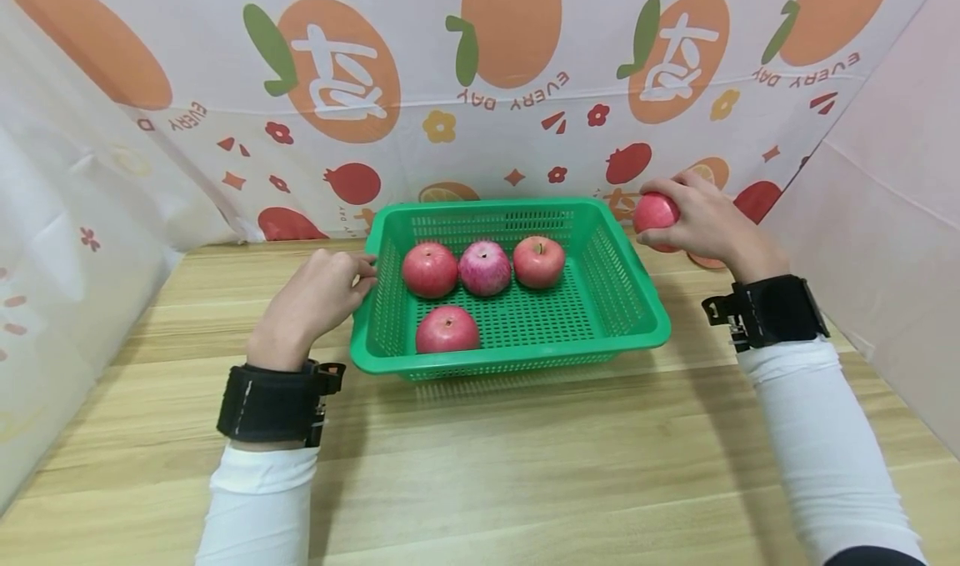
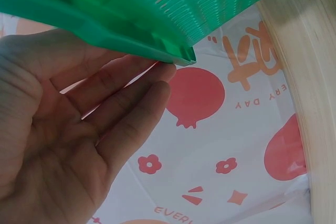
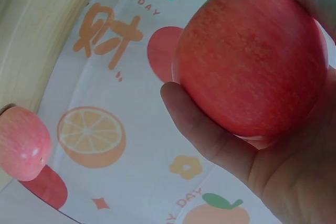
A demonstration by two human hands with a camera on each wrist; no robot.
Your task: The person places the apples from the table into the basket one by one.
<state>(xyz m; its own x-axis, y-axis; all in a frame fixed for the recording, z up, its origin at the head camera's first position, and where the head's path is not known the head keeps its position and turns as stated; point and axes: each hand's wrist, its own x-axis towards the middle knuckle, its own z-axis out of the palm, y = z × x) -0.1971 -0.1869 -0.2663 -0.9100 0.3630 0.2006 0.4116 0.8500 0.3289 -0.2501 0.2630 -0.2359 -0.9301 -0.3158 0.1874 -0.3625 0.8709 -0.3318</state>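
Observation:
A green plastic basket (image 1: 510, 354) stands on the table with several red apples inside. Three of them line up near its back wall, the middle one a streaked purplish apple (image 1: 484, 268), and another apple (image 1: 447, 330) sits at the front left. My left hand (image 1: 318, 295) holds the basket's left rim, fingers bent at its edge; the left wrist view shows them against the outer side of the rim (image 2: 131, 45). To the right of the basket, my right hand (image 1: 701, 220) grips a red apple (image 3: 252, 59) between thumb and fingers, raised above the table.
Another apple (image 3: 23, 142) lies on the wooden table (image 1: 480, 466) at the right, mostly hidden under my right hand in the head view. A fruit-printed sheet (image 1: 510, 124) hangs behind the basket, with pale sheeting along both sides.

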